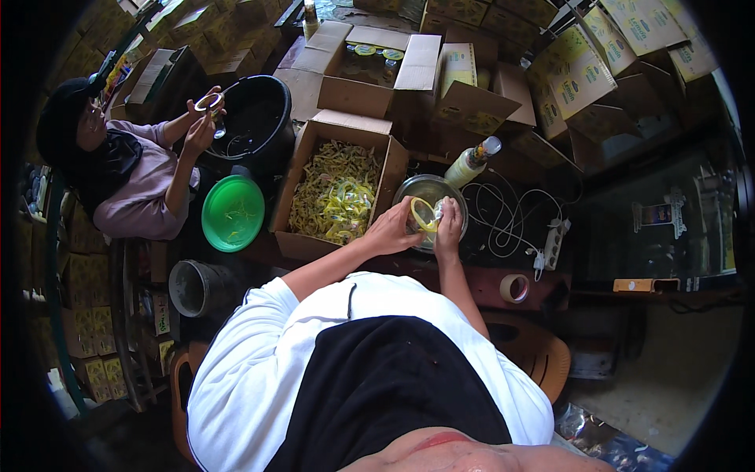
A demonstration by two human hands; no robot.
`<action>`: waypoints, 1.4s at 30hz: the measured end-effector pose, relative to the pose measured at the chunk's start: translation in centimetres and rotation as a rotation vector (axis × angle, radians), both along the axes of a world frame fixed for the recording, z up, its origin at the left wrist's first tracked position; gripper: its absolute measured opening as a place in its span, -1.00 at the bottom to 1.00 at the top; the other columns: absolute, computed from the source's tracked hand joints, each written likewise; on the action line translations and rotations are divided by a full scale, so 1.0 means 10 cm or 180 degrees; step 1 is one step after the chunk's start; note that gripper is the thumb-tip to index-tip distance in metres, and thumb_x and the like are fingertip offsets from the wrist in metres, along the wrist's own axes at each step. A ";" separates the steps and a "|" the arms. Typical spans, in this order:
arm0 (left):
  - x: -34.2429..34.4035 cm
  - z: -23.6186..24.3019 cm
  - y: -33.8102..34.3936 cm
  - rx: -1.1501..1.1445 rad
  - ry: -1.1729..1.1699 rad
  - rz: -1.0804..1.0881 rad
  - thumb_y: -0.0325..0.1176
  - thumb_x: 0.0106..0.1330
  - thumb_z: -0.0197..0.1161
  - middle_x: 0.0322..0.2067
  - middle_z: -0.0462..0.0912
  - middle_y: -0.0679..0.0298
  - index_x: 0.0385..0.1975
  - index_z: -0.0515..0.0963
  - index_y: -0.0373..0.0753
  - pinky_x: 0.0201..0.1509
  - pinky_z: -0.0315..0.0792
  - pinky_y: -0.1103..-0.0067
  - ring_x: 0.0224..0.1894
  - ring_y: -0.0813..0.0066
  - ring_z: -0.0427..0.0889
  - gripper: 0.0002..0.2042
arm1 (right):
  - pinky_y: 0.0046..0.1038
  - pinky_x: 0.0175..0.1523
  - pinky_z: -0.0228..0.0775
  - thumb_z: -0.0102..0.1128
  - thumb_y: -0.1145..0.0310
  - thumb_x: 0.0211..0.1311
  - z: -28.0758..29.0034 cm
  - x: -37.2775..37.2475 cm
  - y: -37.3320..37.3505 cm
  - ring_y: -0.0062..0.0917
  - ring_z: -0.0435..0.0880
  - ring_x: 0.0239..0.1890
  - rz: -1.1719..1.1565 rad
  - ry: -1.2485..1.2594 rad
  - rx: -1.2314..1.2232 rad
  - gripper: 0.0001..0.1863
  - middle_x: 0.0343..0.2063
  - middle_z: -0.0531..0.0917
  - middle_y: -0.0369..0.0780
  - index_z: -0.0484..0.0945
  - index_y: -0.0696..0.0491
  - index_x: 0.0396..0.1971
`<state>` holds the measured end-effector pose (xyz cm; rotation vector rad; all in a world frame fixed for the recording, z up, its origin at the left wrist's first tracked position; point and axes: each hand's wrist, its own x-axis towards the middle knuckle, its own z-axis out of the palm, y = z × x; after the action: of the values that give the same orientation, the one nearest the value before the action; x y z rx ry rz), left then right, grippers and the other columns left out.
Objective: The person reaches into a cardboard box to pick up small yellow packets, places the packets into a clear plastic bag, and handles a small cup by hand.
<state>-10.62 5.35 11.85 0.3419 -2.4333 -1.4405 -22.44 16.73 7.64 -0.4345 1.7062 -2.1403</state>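
Note:
Between my hands, above a steel bowl (410, 189), is a round item with a yellow rim (421, 211). My left hand (391, 229) grips its left side, fingers curled. My right hand (450, 230) is closed at its right, around a small whitish, shiny piece (439, 209) that I cannot make out clearly. An open cardboard box (289, 241) full of thin yellow strips and crumpled yellow plastic (346, 200) stands left of the bowl. A tall clear container (469, 164) with pale contents stands just behind the bowl.
A co-worker (138, 177) at left holds a ringed item by a black tub (255, 118). Also around are a green lid (232, 212), grey bucket (200, 289), cartons (417, 75), tangled cables, power strip (555, 244), tape roll (514, 288) and dark glass panel (657, 236).

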 end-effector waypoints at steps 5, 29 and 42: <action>0.04 0.02 -0.34 0.1206 -0.0096 -0.0951 -0.32 -0.05 0.54 -0.09 0.50 0.28 0.06 0.32 -0.27 0.11 0.37 0.54 -0.01 0.49 0.48 -0.33 | -0.62 -0.37 0.07 -0.08 0.26 0.50 0.35 0.00 -0.02 -0.79 0.20 -0.49 0.0986 0.0496 0.0438 -0.71 -0.57 0.28 -0.46 0.38 0.01 -0.48; 0.15 0.19 0.06 -0.0458 -0.0413 -0.0602 -0.29 -0.19 0.52 -0.34 0.63 0.09 -0.21 0.49 -0.28 -0.07 0.48 0.40 -0.25 0.14 0.64 -0.50 | -0.65 -0.68 0.21 0.08 0.16 0.39 -0.59 -1.00 0.49 -0.75 0.33 -0.75 -0.0817 -0.1379 -0.0141 -0.77 -0.66 0.39 -0.44 0.43 -0.07 -0.45; 0.15 0.14 -0.24 0.0044 -0.0381 -0.0226 -0.31 -0.12 0.52 -0.37 0.64 0.10 -0.18 0.41 -0.32 -0.14 0.50 0.40 -0.27 0.16 0.67 -0.48 | -0.29 -0.21 0.42 0.25 0.36 0.20 0.64 0.05 0.03 -0.35 0.61 -0.34 0.1141 0.1501 0.1194 -0.83 -0.39 0.59 -0.19 0.53 0.12 -0.28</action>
<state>-9.14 2.99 13.28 0.3580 -2.5551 -1.5077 -21.91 17.08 14.07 -1.1003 2.0276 -1.4964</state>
